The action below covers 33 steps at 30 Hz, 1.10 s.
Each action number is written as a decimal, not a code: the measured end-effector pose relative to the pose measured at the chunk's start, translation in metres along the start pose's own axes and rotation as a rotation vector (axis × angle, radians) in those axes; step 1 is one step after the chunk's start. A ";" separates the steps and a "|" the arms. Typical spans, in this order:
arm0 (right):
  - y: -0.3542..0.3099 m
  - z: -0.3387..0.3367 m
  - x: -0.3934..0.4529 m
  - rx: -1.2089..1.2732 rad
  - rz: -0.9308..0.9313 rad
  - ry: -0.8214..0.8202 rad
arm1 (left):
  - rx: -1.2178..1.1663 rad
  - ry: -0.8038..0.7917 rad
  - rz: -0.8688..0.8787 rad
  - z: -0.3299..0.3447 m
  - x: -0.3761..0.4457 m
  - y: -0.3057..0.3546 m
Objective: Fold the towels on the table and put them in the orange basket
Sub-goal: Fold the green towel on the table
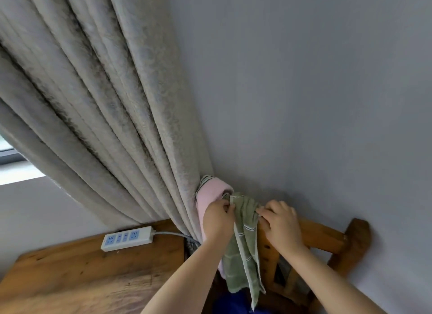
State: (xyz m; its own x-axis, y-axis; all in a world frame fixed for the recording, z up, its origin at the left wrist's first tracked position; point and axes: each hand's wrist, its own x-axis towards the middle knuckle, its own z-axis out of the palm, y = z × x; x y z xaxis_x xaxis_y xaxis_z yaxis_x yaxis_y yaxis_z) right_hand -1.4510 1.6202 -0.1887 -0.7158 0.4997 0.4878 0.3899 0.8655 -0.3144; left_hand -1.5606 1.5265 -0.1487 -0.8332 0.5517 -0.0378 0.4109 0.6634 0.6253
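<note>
Both hands hold a green towel (243, 250) up in the air beside the curtain (98, 108), above the far edge of the worktop (81, 274): the left hand (217, 220) pinches its top edge and the right hand (280, 222) bunches cloth at the other corner. A pink towel (210, 192) hangs just behind it. The cloth looks light and limp, so it is best taken by the two top corners and let to hang flat; the orange basket is out of view.

we see green towel (243, 248): soft woven cloth, matt | pink towel (211, 192): fluffy cloth | tabletop (81, 274): grainy wood, slight sheen | power strip (127, 238): smooth white plastic | curtain (93, 103): patterned fabric
</note>
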 end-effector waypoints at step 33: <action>-0.124 -0.109 -0.128 0.407 0.127 0.094 | -0.593 0.029 -0.010 -0.098 -0.183 -0.071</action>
State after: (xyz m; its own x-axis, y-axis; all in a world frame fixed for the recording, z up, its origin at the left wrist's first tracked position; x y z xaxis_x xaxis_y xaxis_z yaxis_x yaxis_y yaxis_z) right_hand -1.3448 1.4524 -0.1235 -0.6134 0.6188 0.4908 0.1981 0.7221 -0.6629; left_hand -1.4732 1.3284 -0.1101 -0.8493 0.5270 -0.0298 0.1328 0.2680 0.9542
